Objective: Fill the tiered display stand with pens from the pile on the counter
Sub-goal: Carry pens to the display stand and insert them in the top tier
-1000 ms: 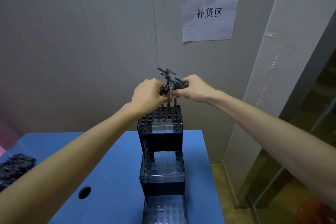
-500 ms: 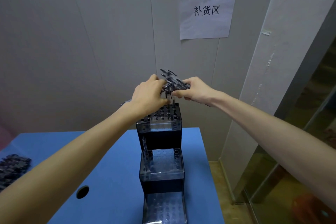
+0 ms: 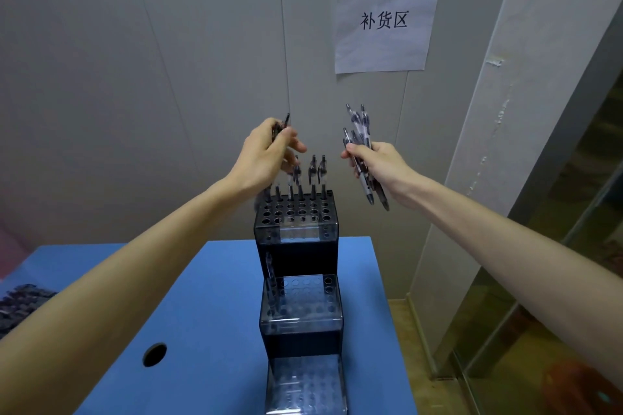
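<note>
A black three-tier display stand point(image 3: 298, 254) with transparent hole trays stands on the blue counter point(image 3: 209, 307). Several pens point(image 3: 312, 175) stand upright in the back row of its top tier, and one pen point(image 3: 269, 271) sits at the left of the middle tier. My left hand point(image 3: 266, 155) is above the top tier's left side, fingers closed on a single dark pen point(image 3: 281, 128). My right hand point(image 3: 377, 162) is to the right of the stand, holding a bundle of several pens point(image 3: 359, 135). The pen pile point(image 3: 18, 307) lies at the counter's left edge, partly hidden by my forearm.
A round cable hole point(image 3: 154, 354) is in the counter near the front. A paper sign point(image 3: 384, 32) hangs on the grey wall behind. A white pillar point(image 3: 488, 145) and a glass partition stand to the right, beyond the counter's edge.
My hands were together over the top tier; they have moved apart. The left hand now holds one pen, and the right hand has carried the bundle to the right. More pens show in the back row.
</note>
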Motion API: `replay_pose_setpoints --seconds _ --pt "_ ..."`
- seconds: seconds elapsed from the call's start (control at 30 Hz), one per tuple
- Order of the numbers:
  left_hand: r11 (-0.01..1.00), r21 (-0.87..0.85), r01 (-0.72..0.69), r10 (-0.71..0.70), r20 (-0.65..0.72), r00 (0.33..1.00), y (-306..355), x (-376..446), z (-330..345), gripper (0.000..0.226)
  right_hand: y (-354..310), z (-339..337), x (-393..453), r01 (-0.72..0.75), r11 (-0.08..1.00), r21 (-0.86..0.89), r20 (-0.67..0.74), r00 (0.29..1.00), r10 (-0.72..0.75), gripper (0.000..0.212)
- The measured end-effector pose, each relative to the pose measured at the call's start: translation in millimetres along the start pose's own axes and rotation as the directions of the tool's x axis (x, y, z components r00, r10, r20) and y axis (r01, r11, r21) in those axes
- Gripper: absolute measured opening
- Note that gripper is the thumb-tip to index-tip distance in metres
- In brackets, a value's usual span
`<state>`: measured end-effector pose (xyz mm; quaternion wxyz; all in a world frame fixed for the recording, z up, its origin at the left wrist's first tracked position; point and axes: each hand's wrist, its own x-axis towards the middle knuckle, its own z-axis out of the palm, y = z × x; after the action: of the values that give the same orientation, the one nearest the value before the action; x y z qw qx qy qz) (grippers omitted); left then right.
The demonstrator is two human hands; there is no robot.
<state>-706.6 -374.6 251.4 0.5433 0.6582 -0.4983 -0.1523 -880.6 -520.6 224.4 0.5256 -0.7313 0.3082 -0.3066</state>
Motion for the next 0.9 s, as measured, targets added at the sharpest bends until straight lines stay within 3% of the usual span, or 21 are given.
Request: replay_pose_setpoints --seconds 0.23,0.43,0.67,0.9 --pt "0.96 0.217 -0.176 0.188 -0.035 0.982 0 -1 -1 0.024 4 1 -5 0.06 0.998 -0.028 0.034 0.998 -0.059 0.025" --pt "0.923 0.352 -0.158 0.18 -0.028 0.983 -5 -2 6 0.031 3 2 -7 0.142 0.973 -0.184 0.009 0.99 -0.143 0.024" --pt "0.967 0.221 -0.128 0.144 -0.057 0.988 -15 -4 12 0.021 -4 0 -5 0.217 0.93 -0.298 -0.024 0.972 -0.234 0.025" --pt "0.988 0.107 -0.111 0.123 -0.108 0.987 -8 -3 16 0.022 -9 6 -6 0.303 0.874 -0.38 0.029 0.948 -0.316 0.024"
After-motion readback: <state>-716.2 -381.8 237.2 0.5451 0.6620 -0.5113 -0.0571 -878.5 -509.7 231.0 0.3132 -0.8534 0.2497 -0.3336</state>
